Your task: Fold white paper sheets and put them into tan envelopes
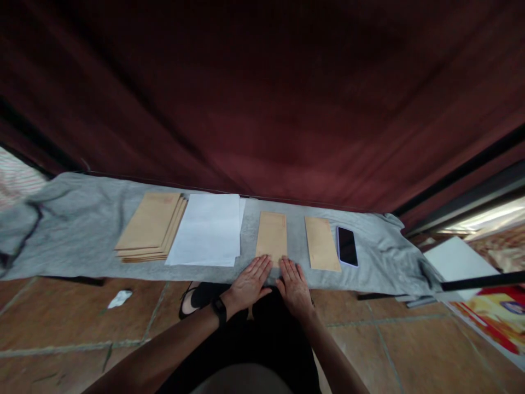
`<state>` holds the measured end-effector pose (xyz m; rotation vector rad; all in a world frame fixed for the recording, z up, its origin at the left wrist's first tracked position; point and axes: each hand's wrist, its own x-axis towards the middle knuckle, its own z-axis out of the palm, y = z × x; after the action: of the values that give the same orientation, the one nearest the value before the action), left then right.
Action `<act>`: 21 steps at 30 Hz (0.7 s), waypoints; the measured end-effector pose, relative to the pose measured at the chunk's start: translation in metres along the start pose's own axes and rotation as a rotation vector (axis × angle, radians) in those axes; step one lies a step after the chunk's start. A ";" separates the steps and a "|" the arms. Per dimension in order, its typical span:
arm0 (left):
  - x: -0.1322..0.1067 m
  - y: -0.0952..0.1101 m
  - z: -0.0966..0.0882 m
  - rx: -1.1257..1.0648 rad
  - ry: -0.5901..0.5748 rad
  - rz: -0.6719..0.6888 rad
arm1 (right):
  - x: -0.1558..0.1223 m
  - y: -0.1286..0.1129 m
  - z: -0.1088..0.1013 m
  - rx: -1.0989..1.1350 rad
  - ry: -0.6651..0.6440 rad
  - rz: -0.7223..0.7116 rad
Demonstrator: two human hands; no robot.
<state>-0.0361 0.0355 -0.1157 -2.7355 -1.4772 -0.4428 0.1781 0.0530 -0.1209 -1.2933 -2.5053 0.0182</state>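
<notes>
1. Hands lie flat at lower centre of the frame: left hand (250, 284) and right hand (294, 287), fingers stretched out and gripping nothing.
2. Both sets of fingers press on the near end of the brown envelope (271, 236), mid-frame on the cloth-covered counter (82, 230).
3. To its right are a second envelope (322, 243) and a phone (346, 246), apparently touching; blur prevents certainty.
4. To its left are white sheets (207, 230) and an envelope stack (151, 227).
</notes>
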 end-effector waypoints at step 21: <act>0.087 -0.007 0.020 -0.052 -0.023 -0.123 | -0.007 -0.008 0.002 -0.007 0.088 0.053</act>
<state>0.0081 0.1132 -0.1149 -2.7071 -1.6690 -0.4594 0.1747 0.0430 -0.1239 -1.3337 -2.3996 -0.0347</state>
